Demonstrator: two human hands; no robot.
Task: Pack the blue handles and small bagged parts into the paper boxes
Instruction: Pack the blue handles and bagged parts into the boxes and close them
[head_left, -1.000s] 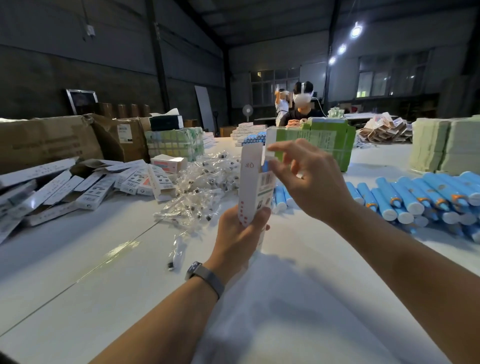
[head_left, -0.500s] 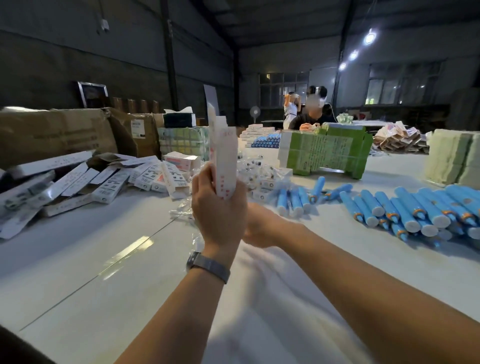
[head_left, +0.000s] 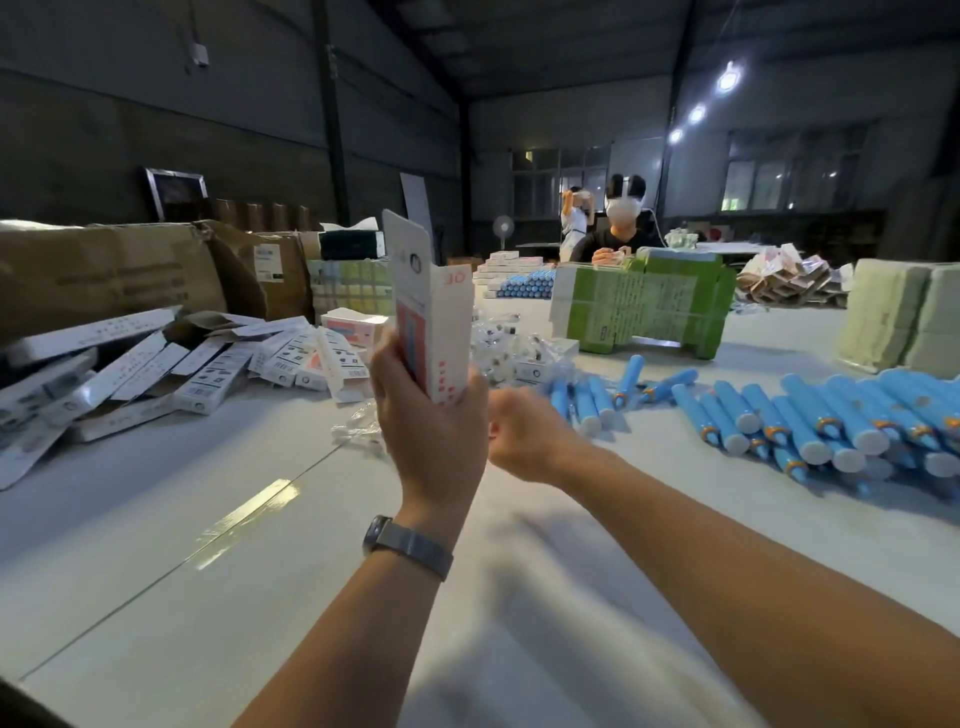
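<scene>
left hand (head_left: 431, 436) gripping upright paper box (head_left: 434, 322), top flap open; right hand (head_left: 524, 434) beside

The left hand (head_left: 434, 431) grips 1 white paper box (head_left: 434, 322) upright above the white table (head_left: 208, 545), top flap open. The right hand (head_left: 519, 434) sits just right of it, blurred, its grasp unclear. Blue handles (head_left: 810, 421) lie piled at right, flat boxes (head_left: 156, 364) at left, bagged parts (head_left: 506, 343) beyond the hands.
</scene>
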